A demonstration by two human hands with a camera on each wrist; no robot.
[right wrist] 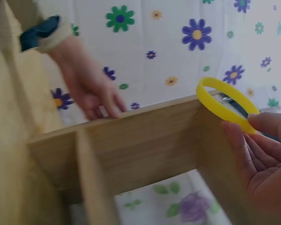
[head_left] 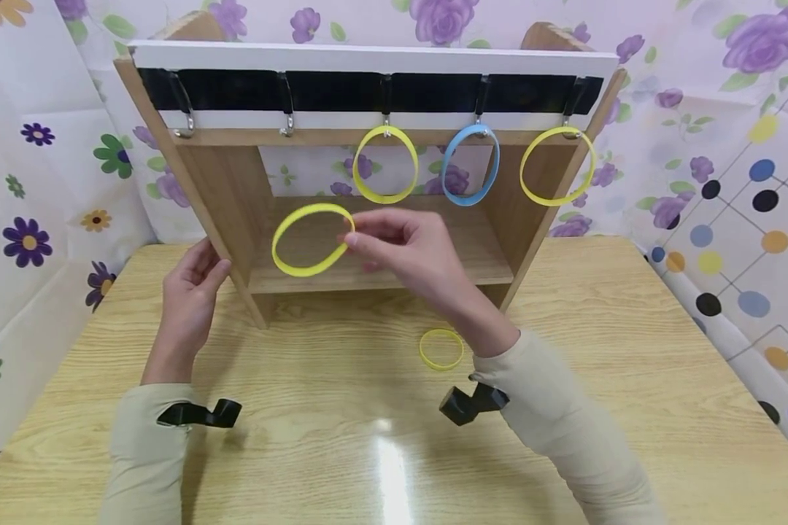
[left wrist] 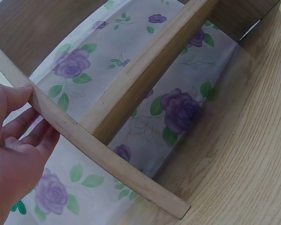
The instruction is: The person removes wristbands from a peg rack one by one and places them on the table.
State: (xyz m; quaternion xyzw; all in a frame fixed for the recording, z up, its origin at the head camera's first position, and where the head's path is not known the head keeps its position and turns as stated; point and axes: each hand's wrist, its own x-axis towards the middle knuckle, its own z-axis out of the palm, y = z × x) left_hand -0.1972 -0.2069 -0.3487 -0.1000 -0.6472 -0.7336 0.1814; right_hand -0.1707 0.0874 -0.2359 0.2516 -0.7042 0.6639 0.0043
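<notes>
Three bands (head_left: 462,201) on hooks (head_left: 479,117), one (head_left: 305,272) in hand (head_left: 410,237)

Head view. Table (head_left: 630,379): wood-grained, 8 through 6 to 4 o'clock; white glare (head_left: 394,474) at 6. Daisy cloth (head_left: 52,197) at 9: purple, green, orange blooms. Rose cloth (head_left: 368,22) at 12: purple, green leaves. Dotted cloth (head_left: 729,277) at 3: blue, black, orange, yellow spots, thin lines.
</notes>
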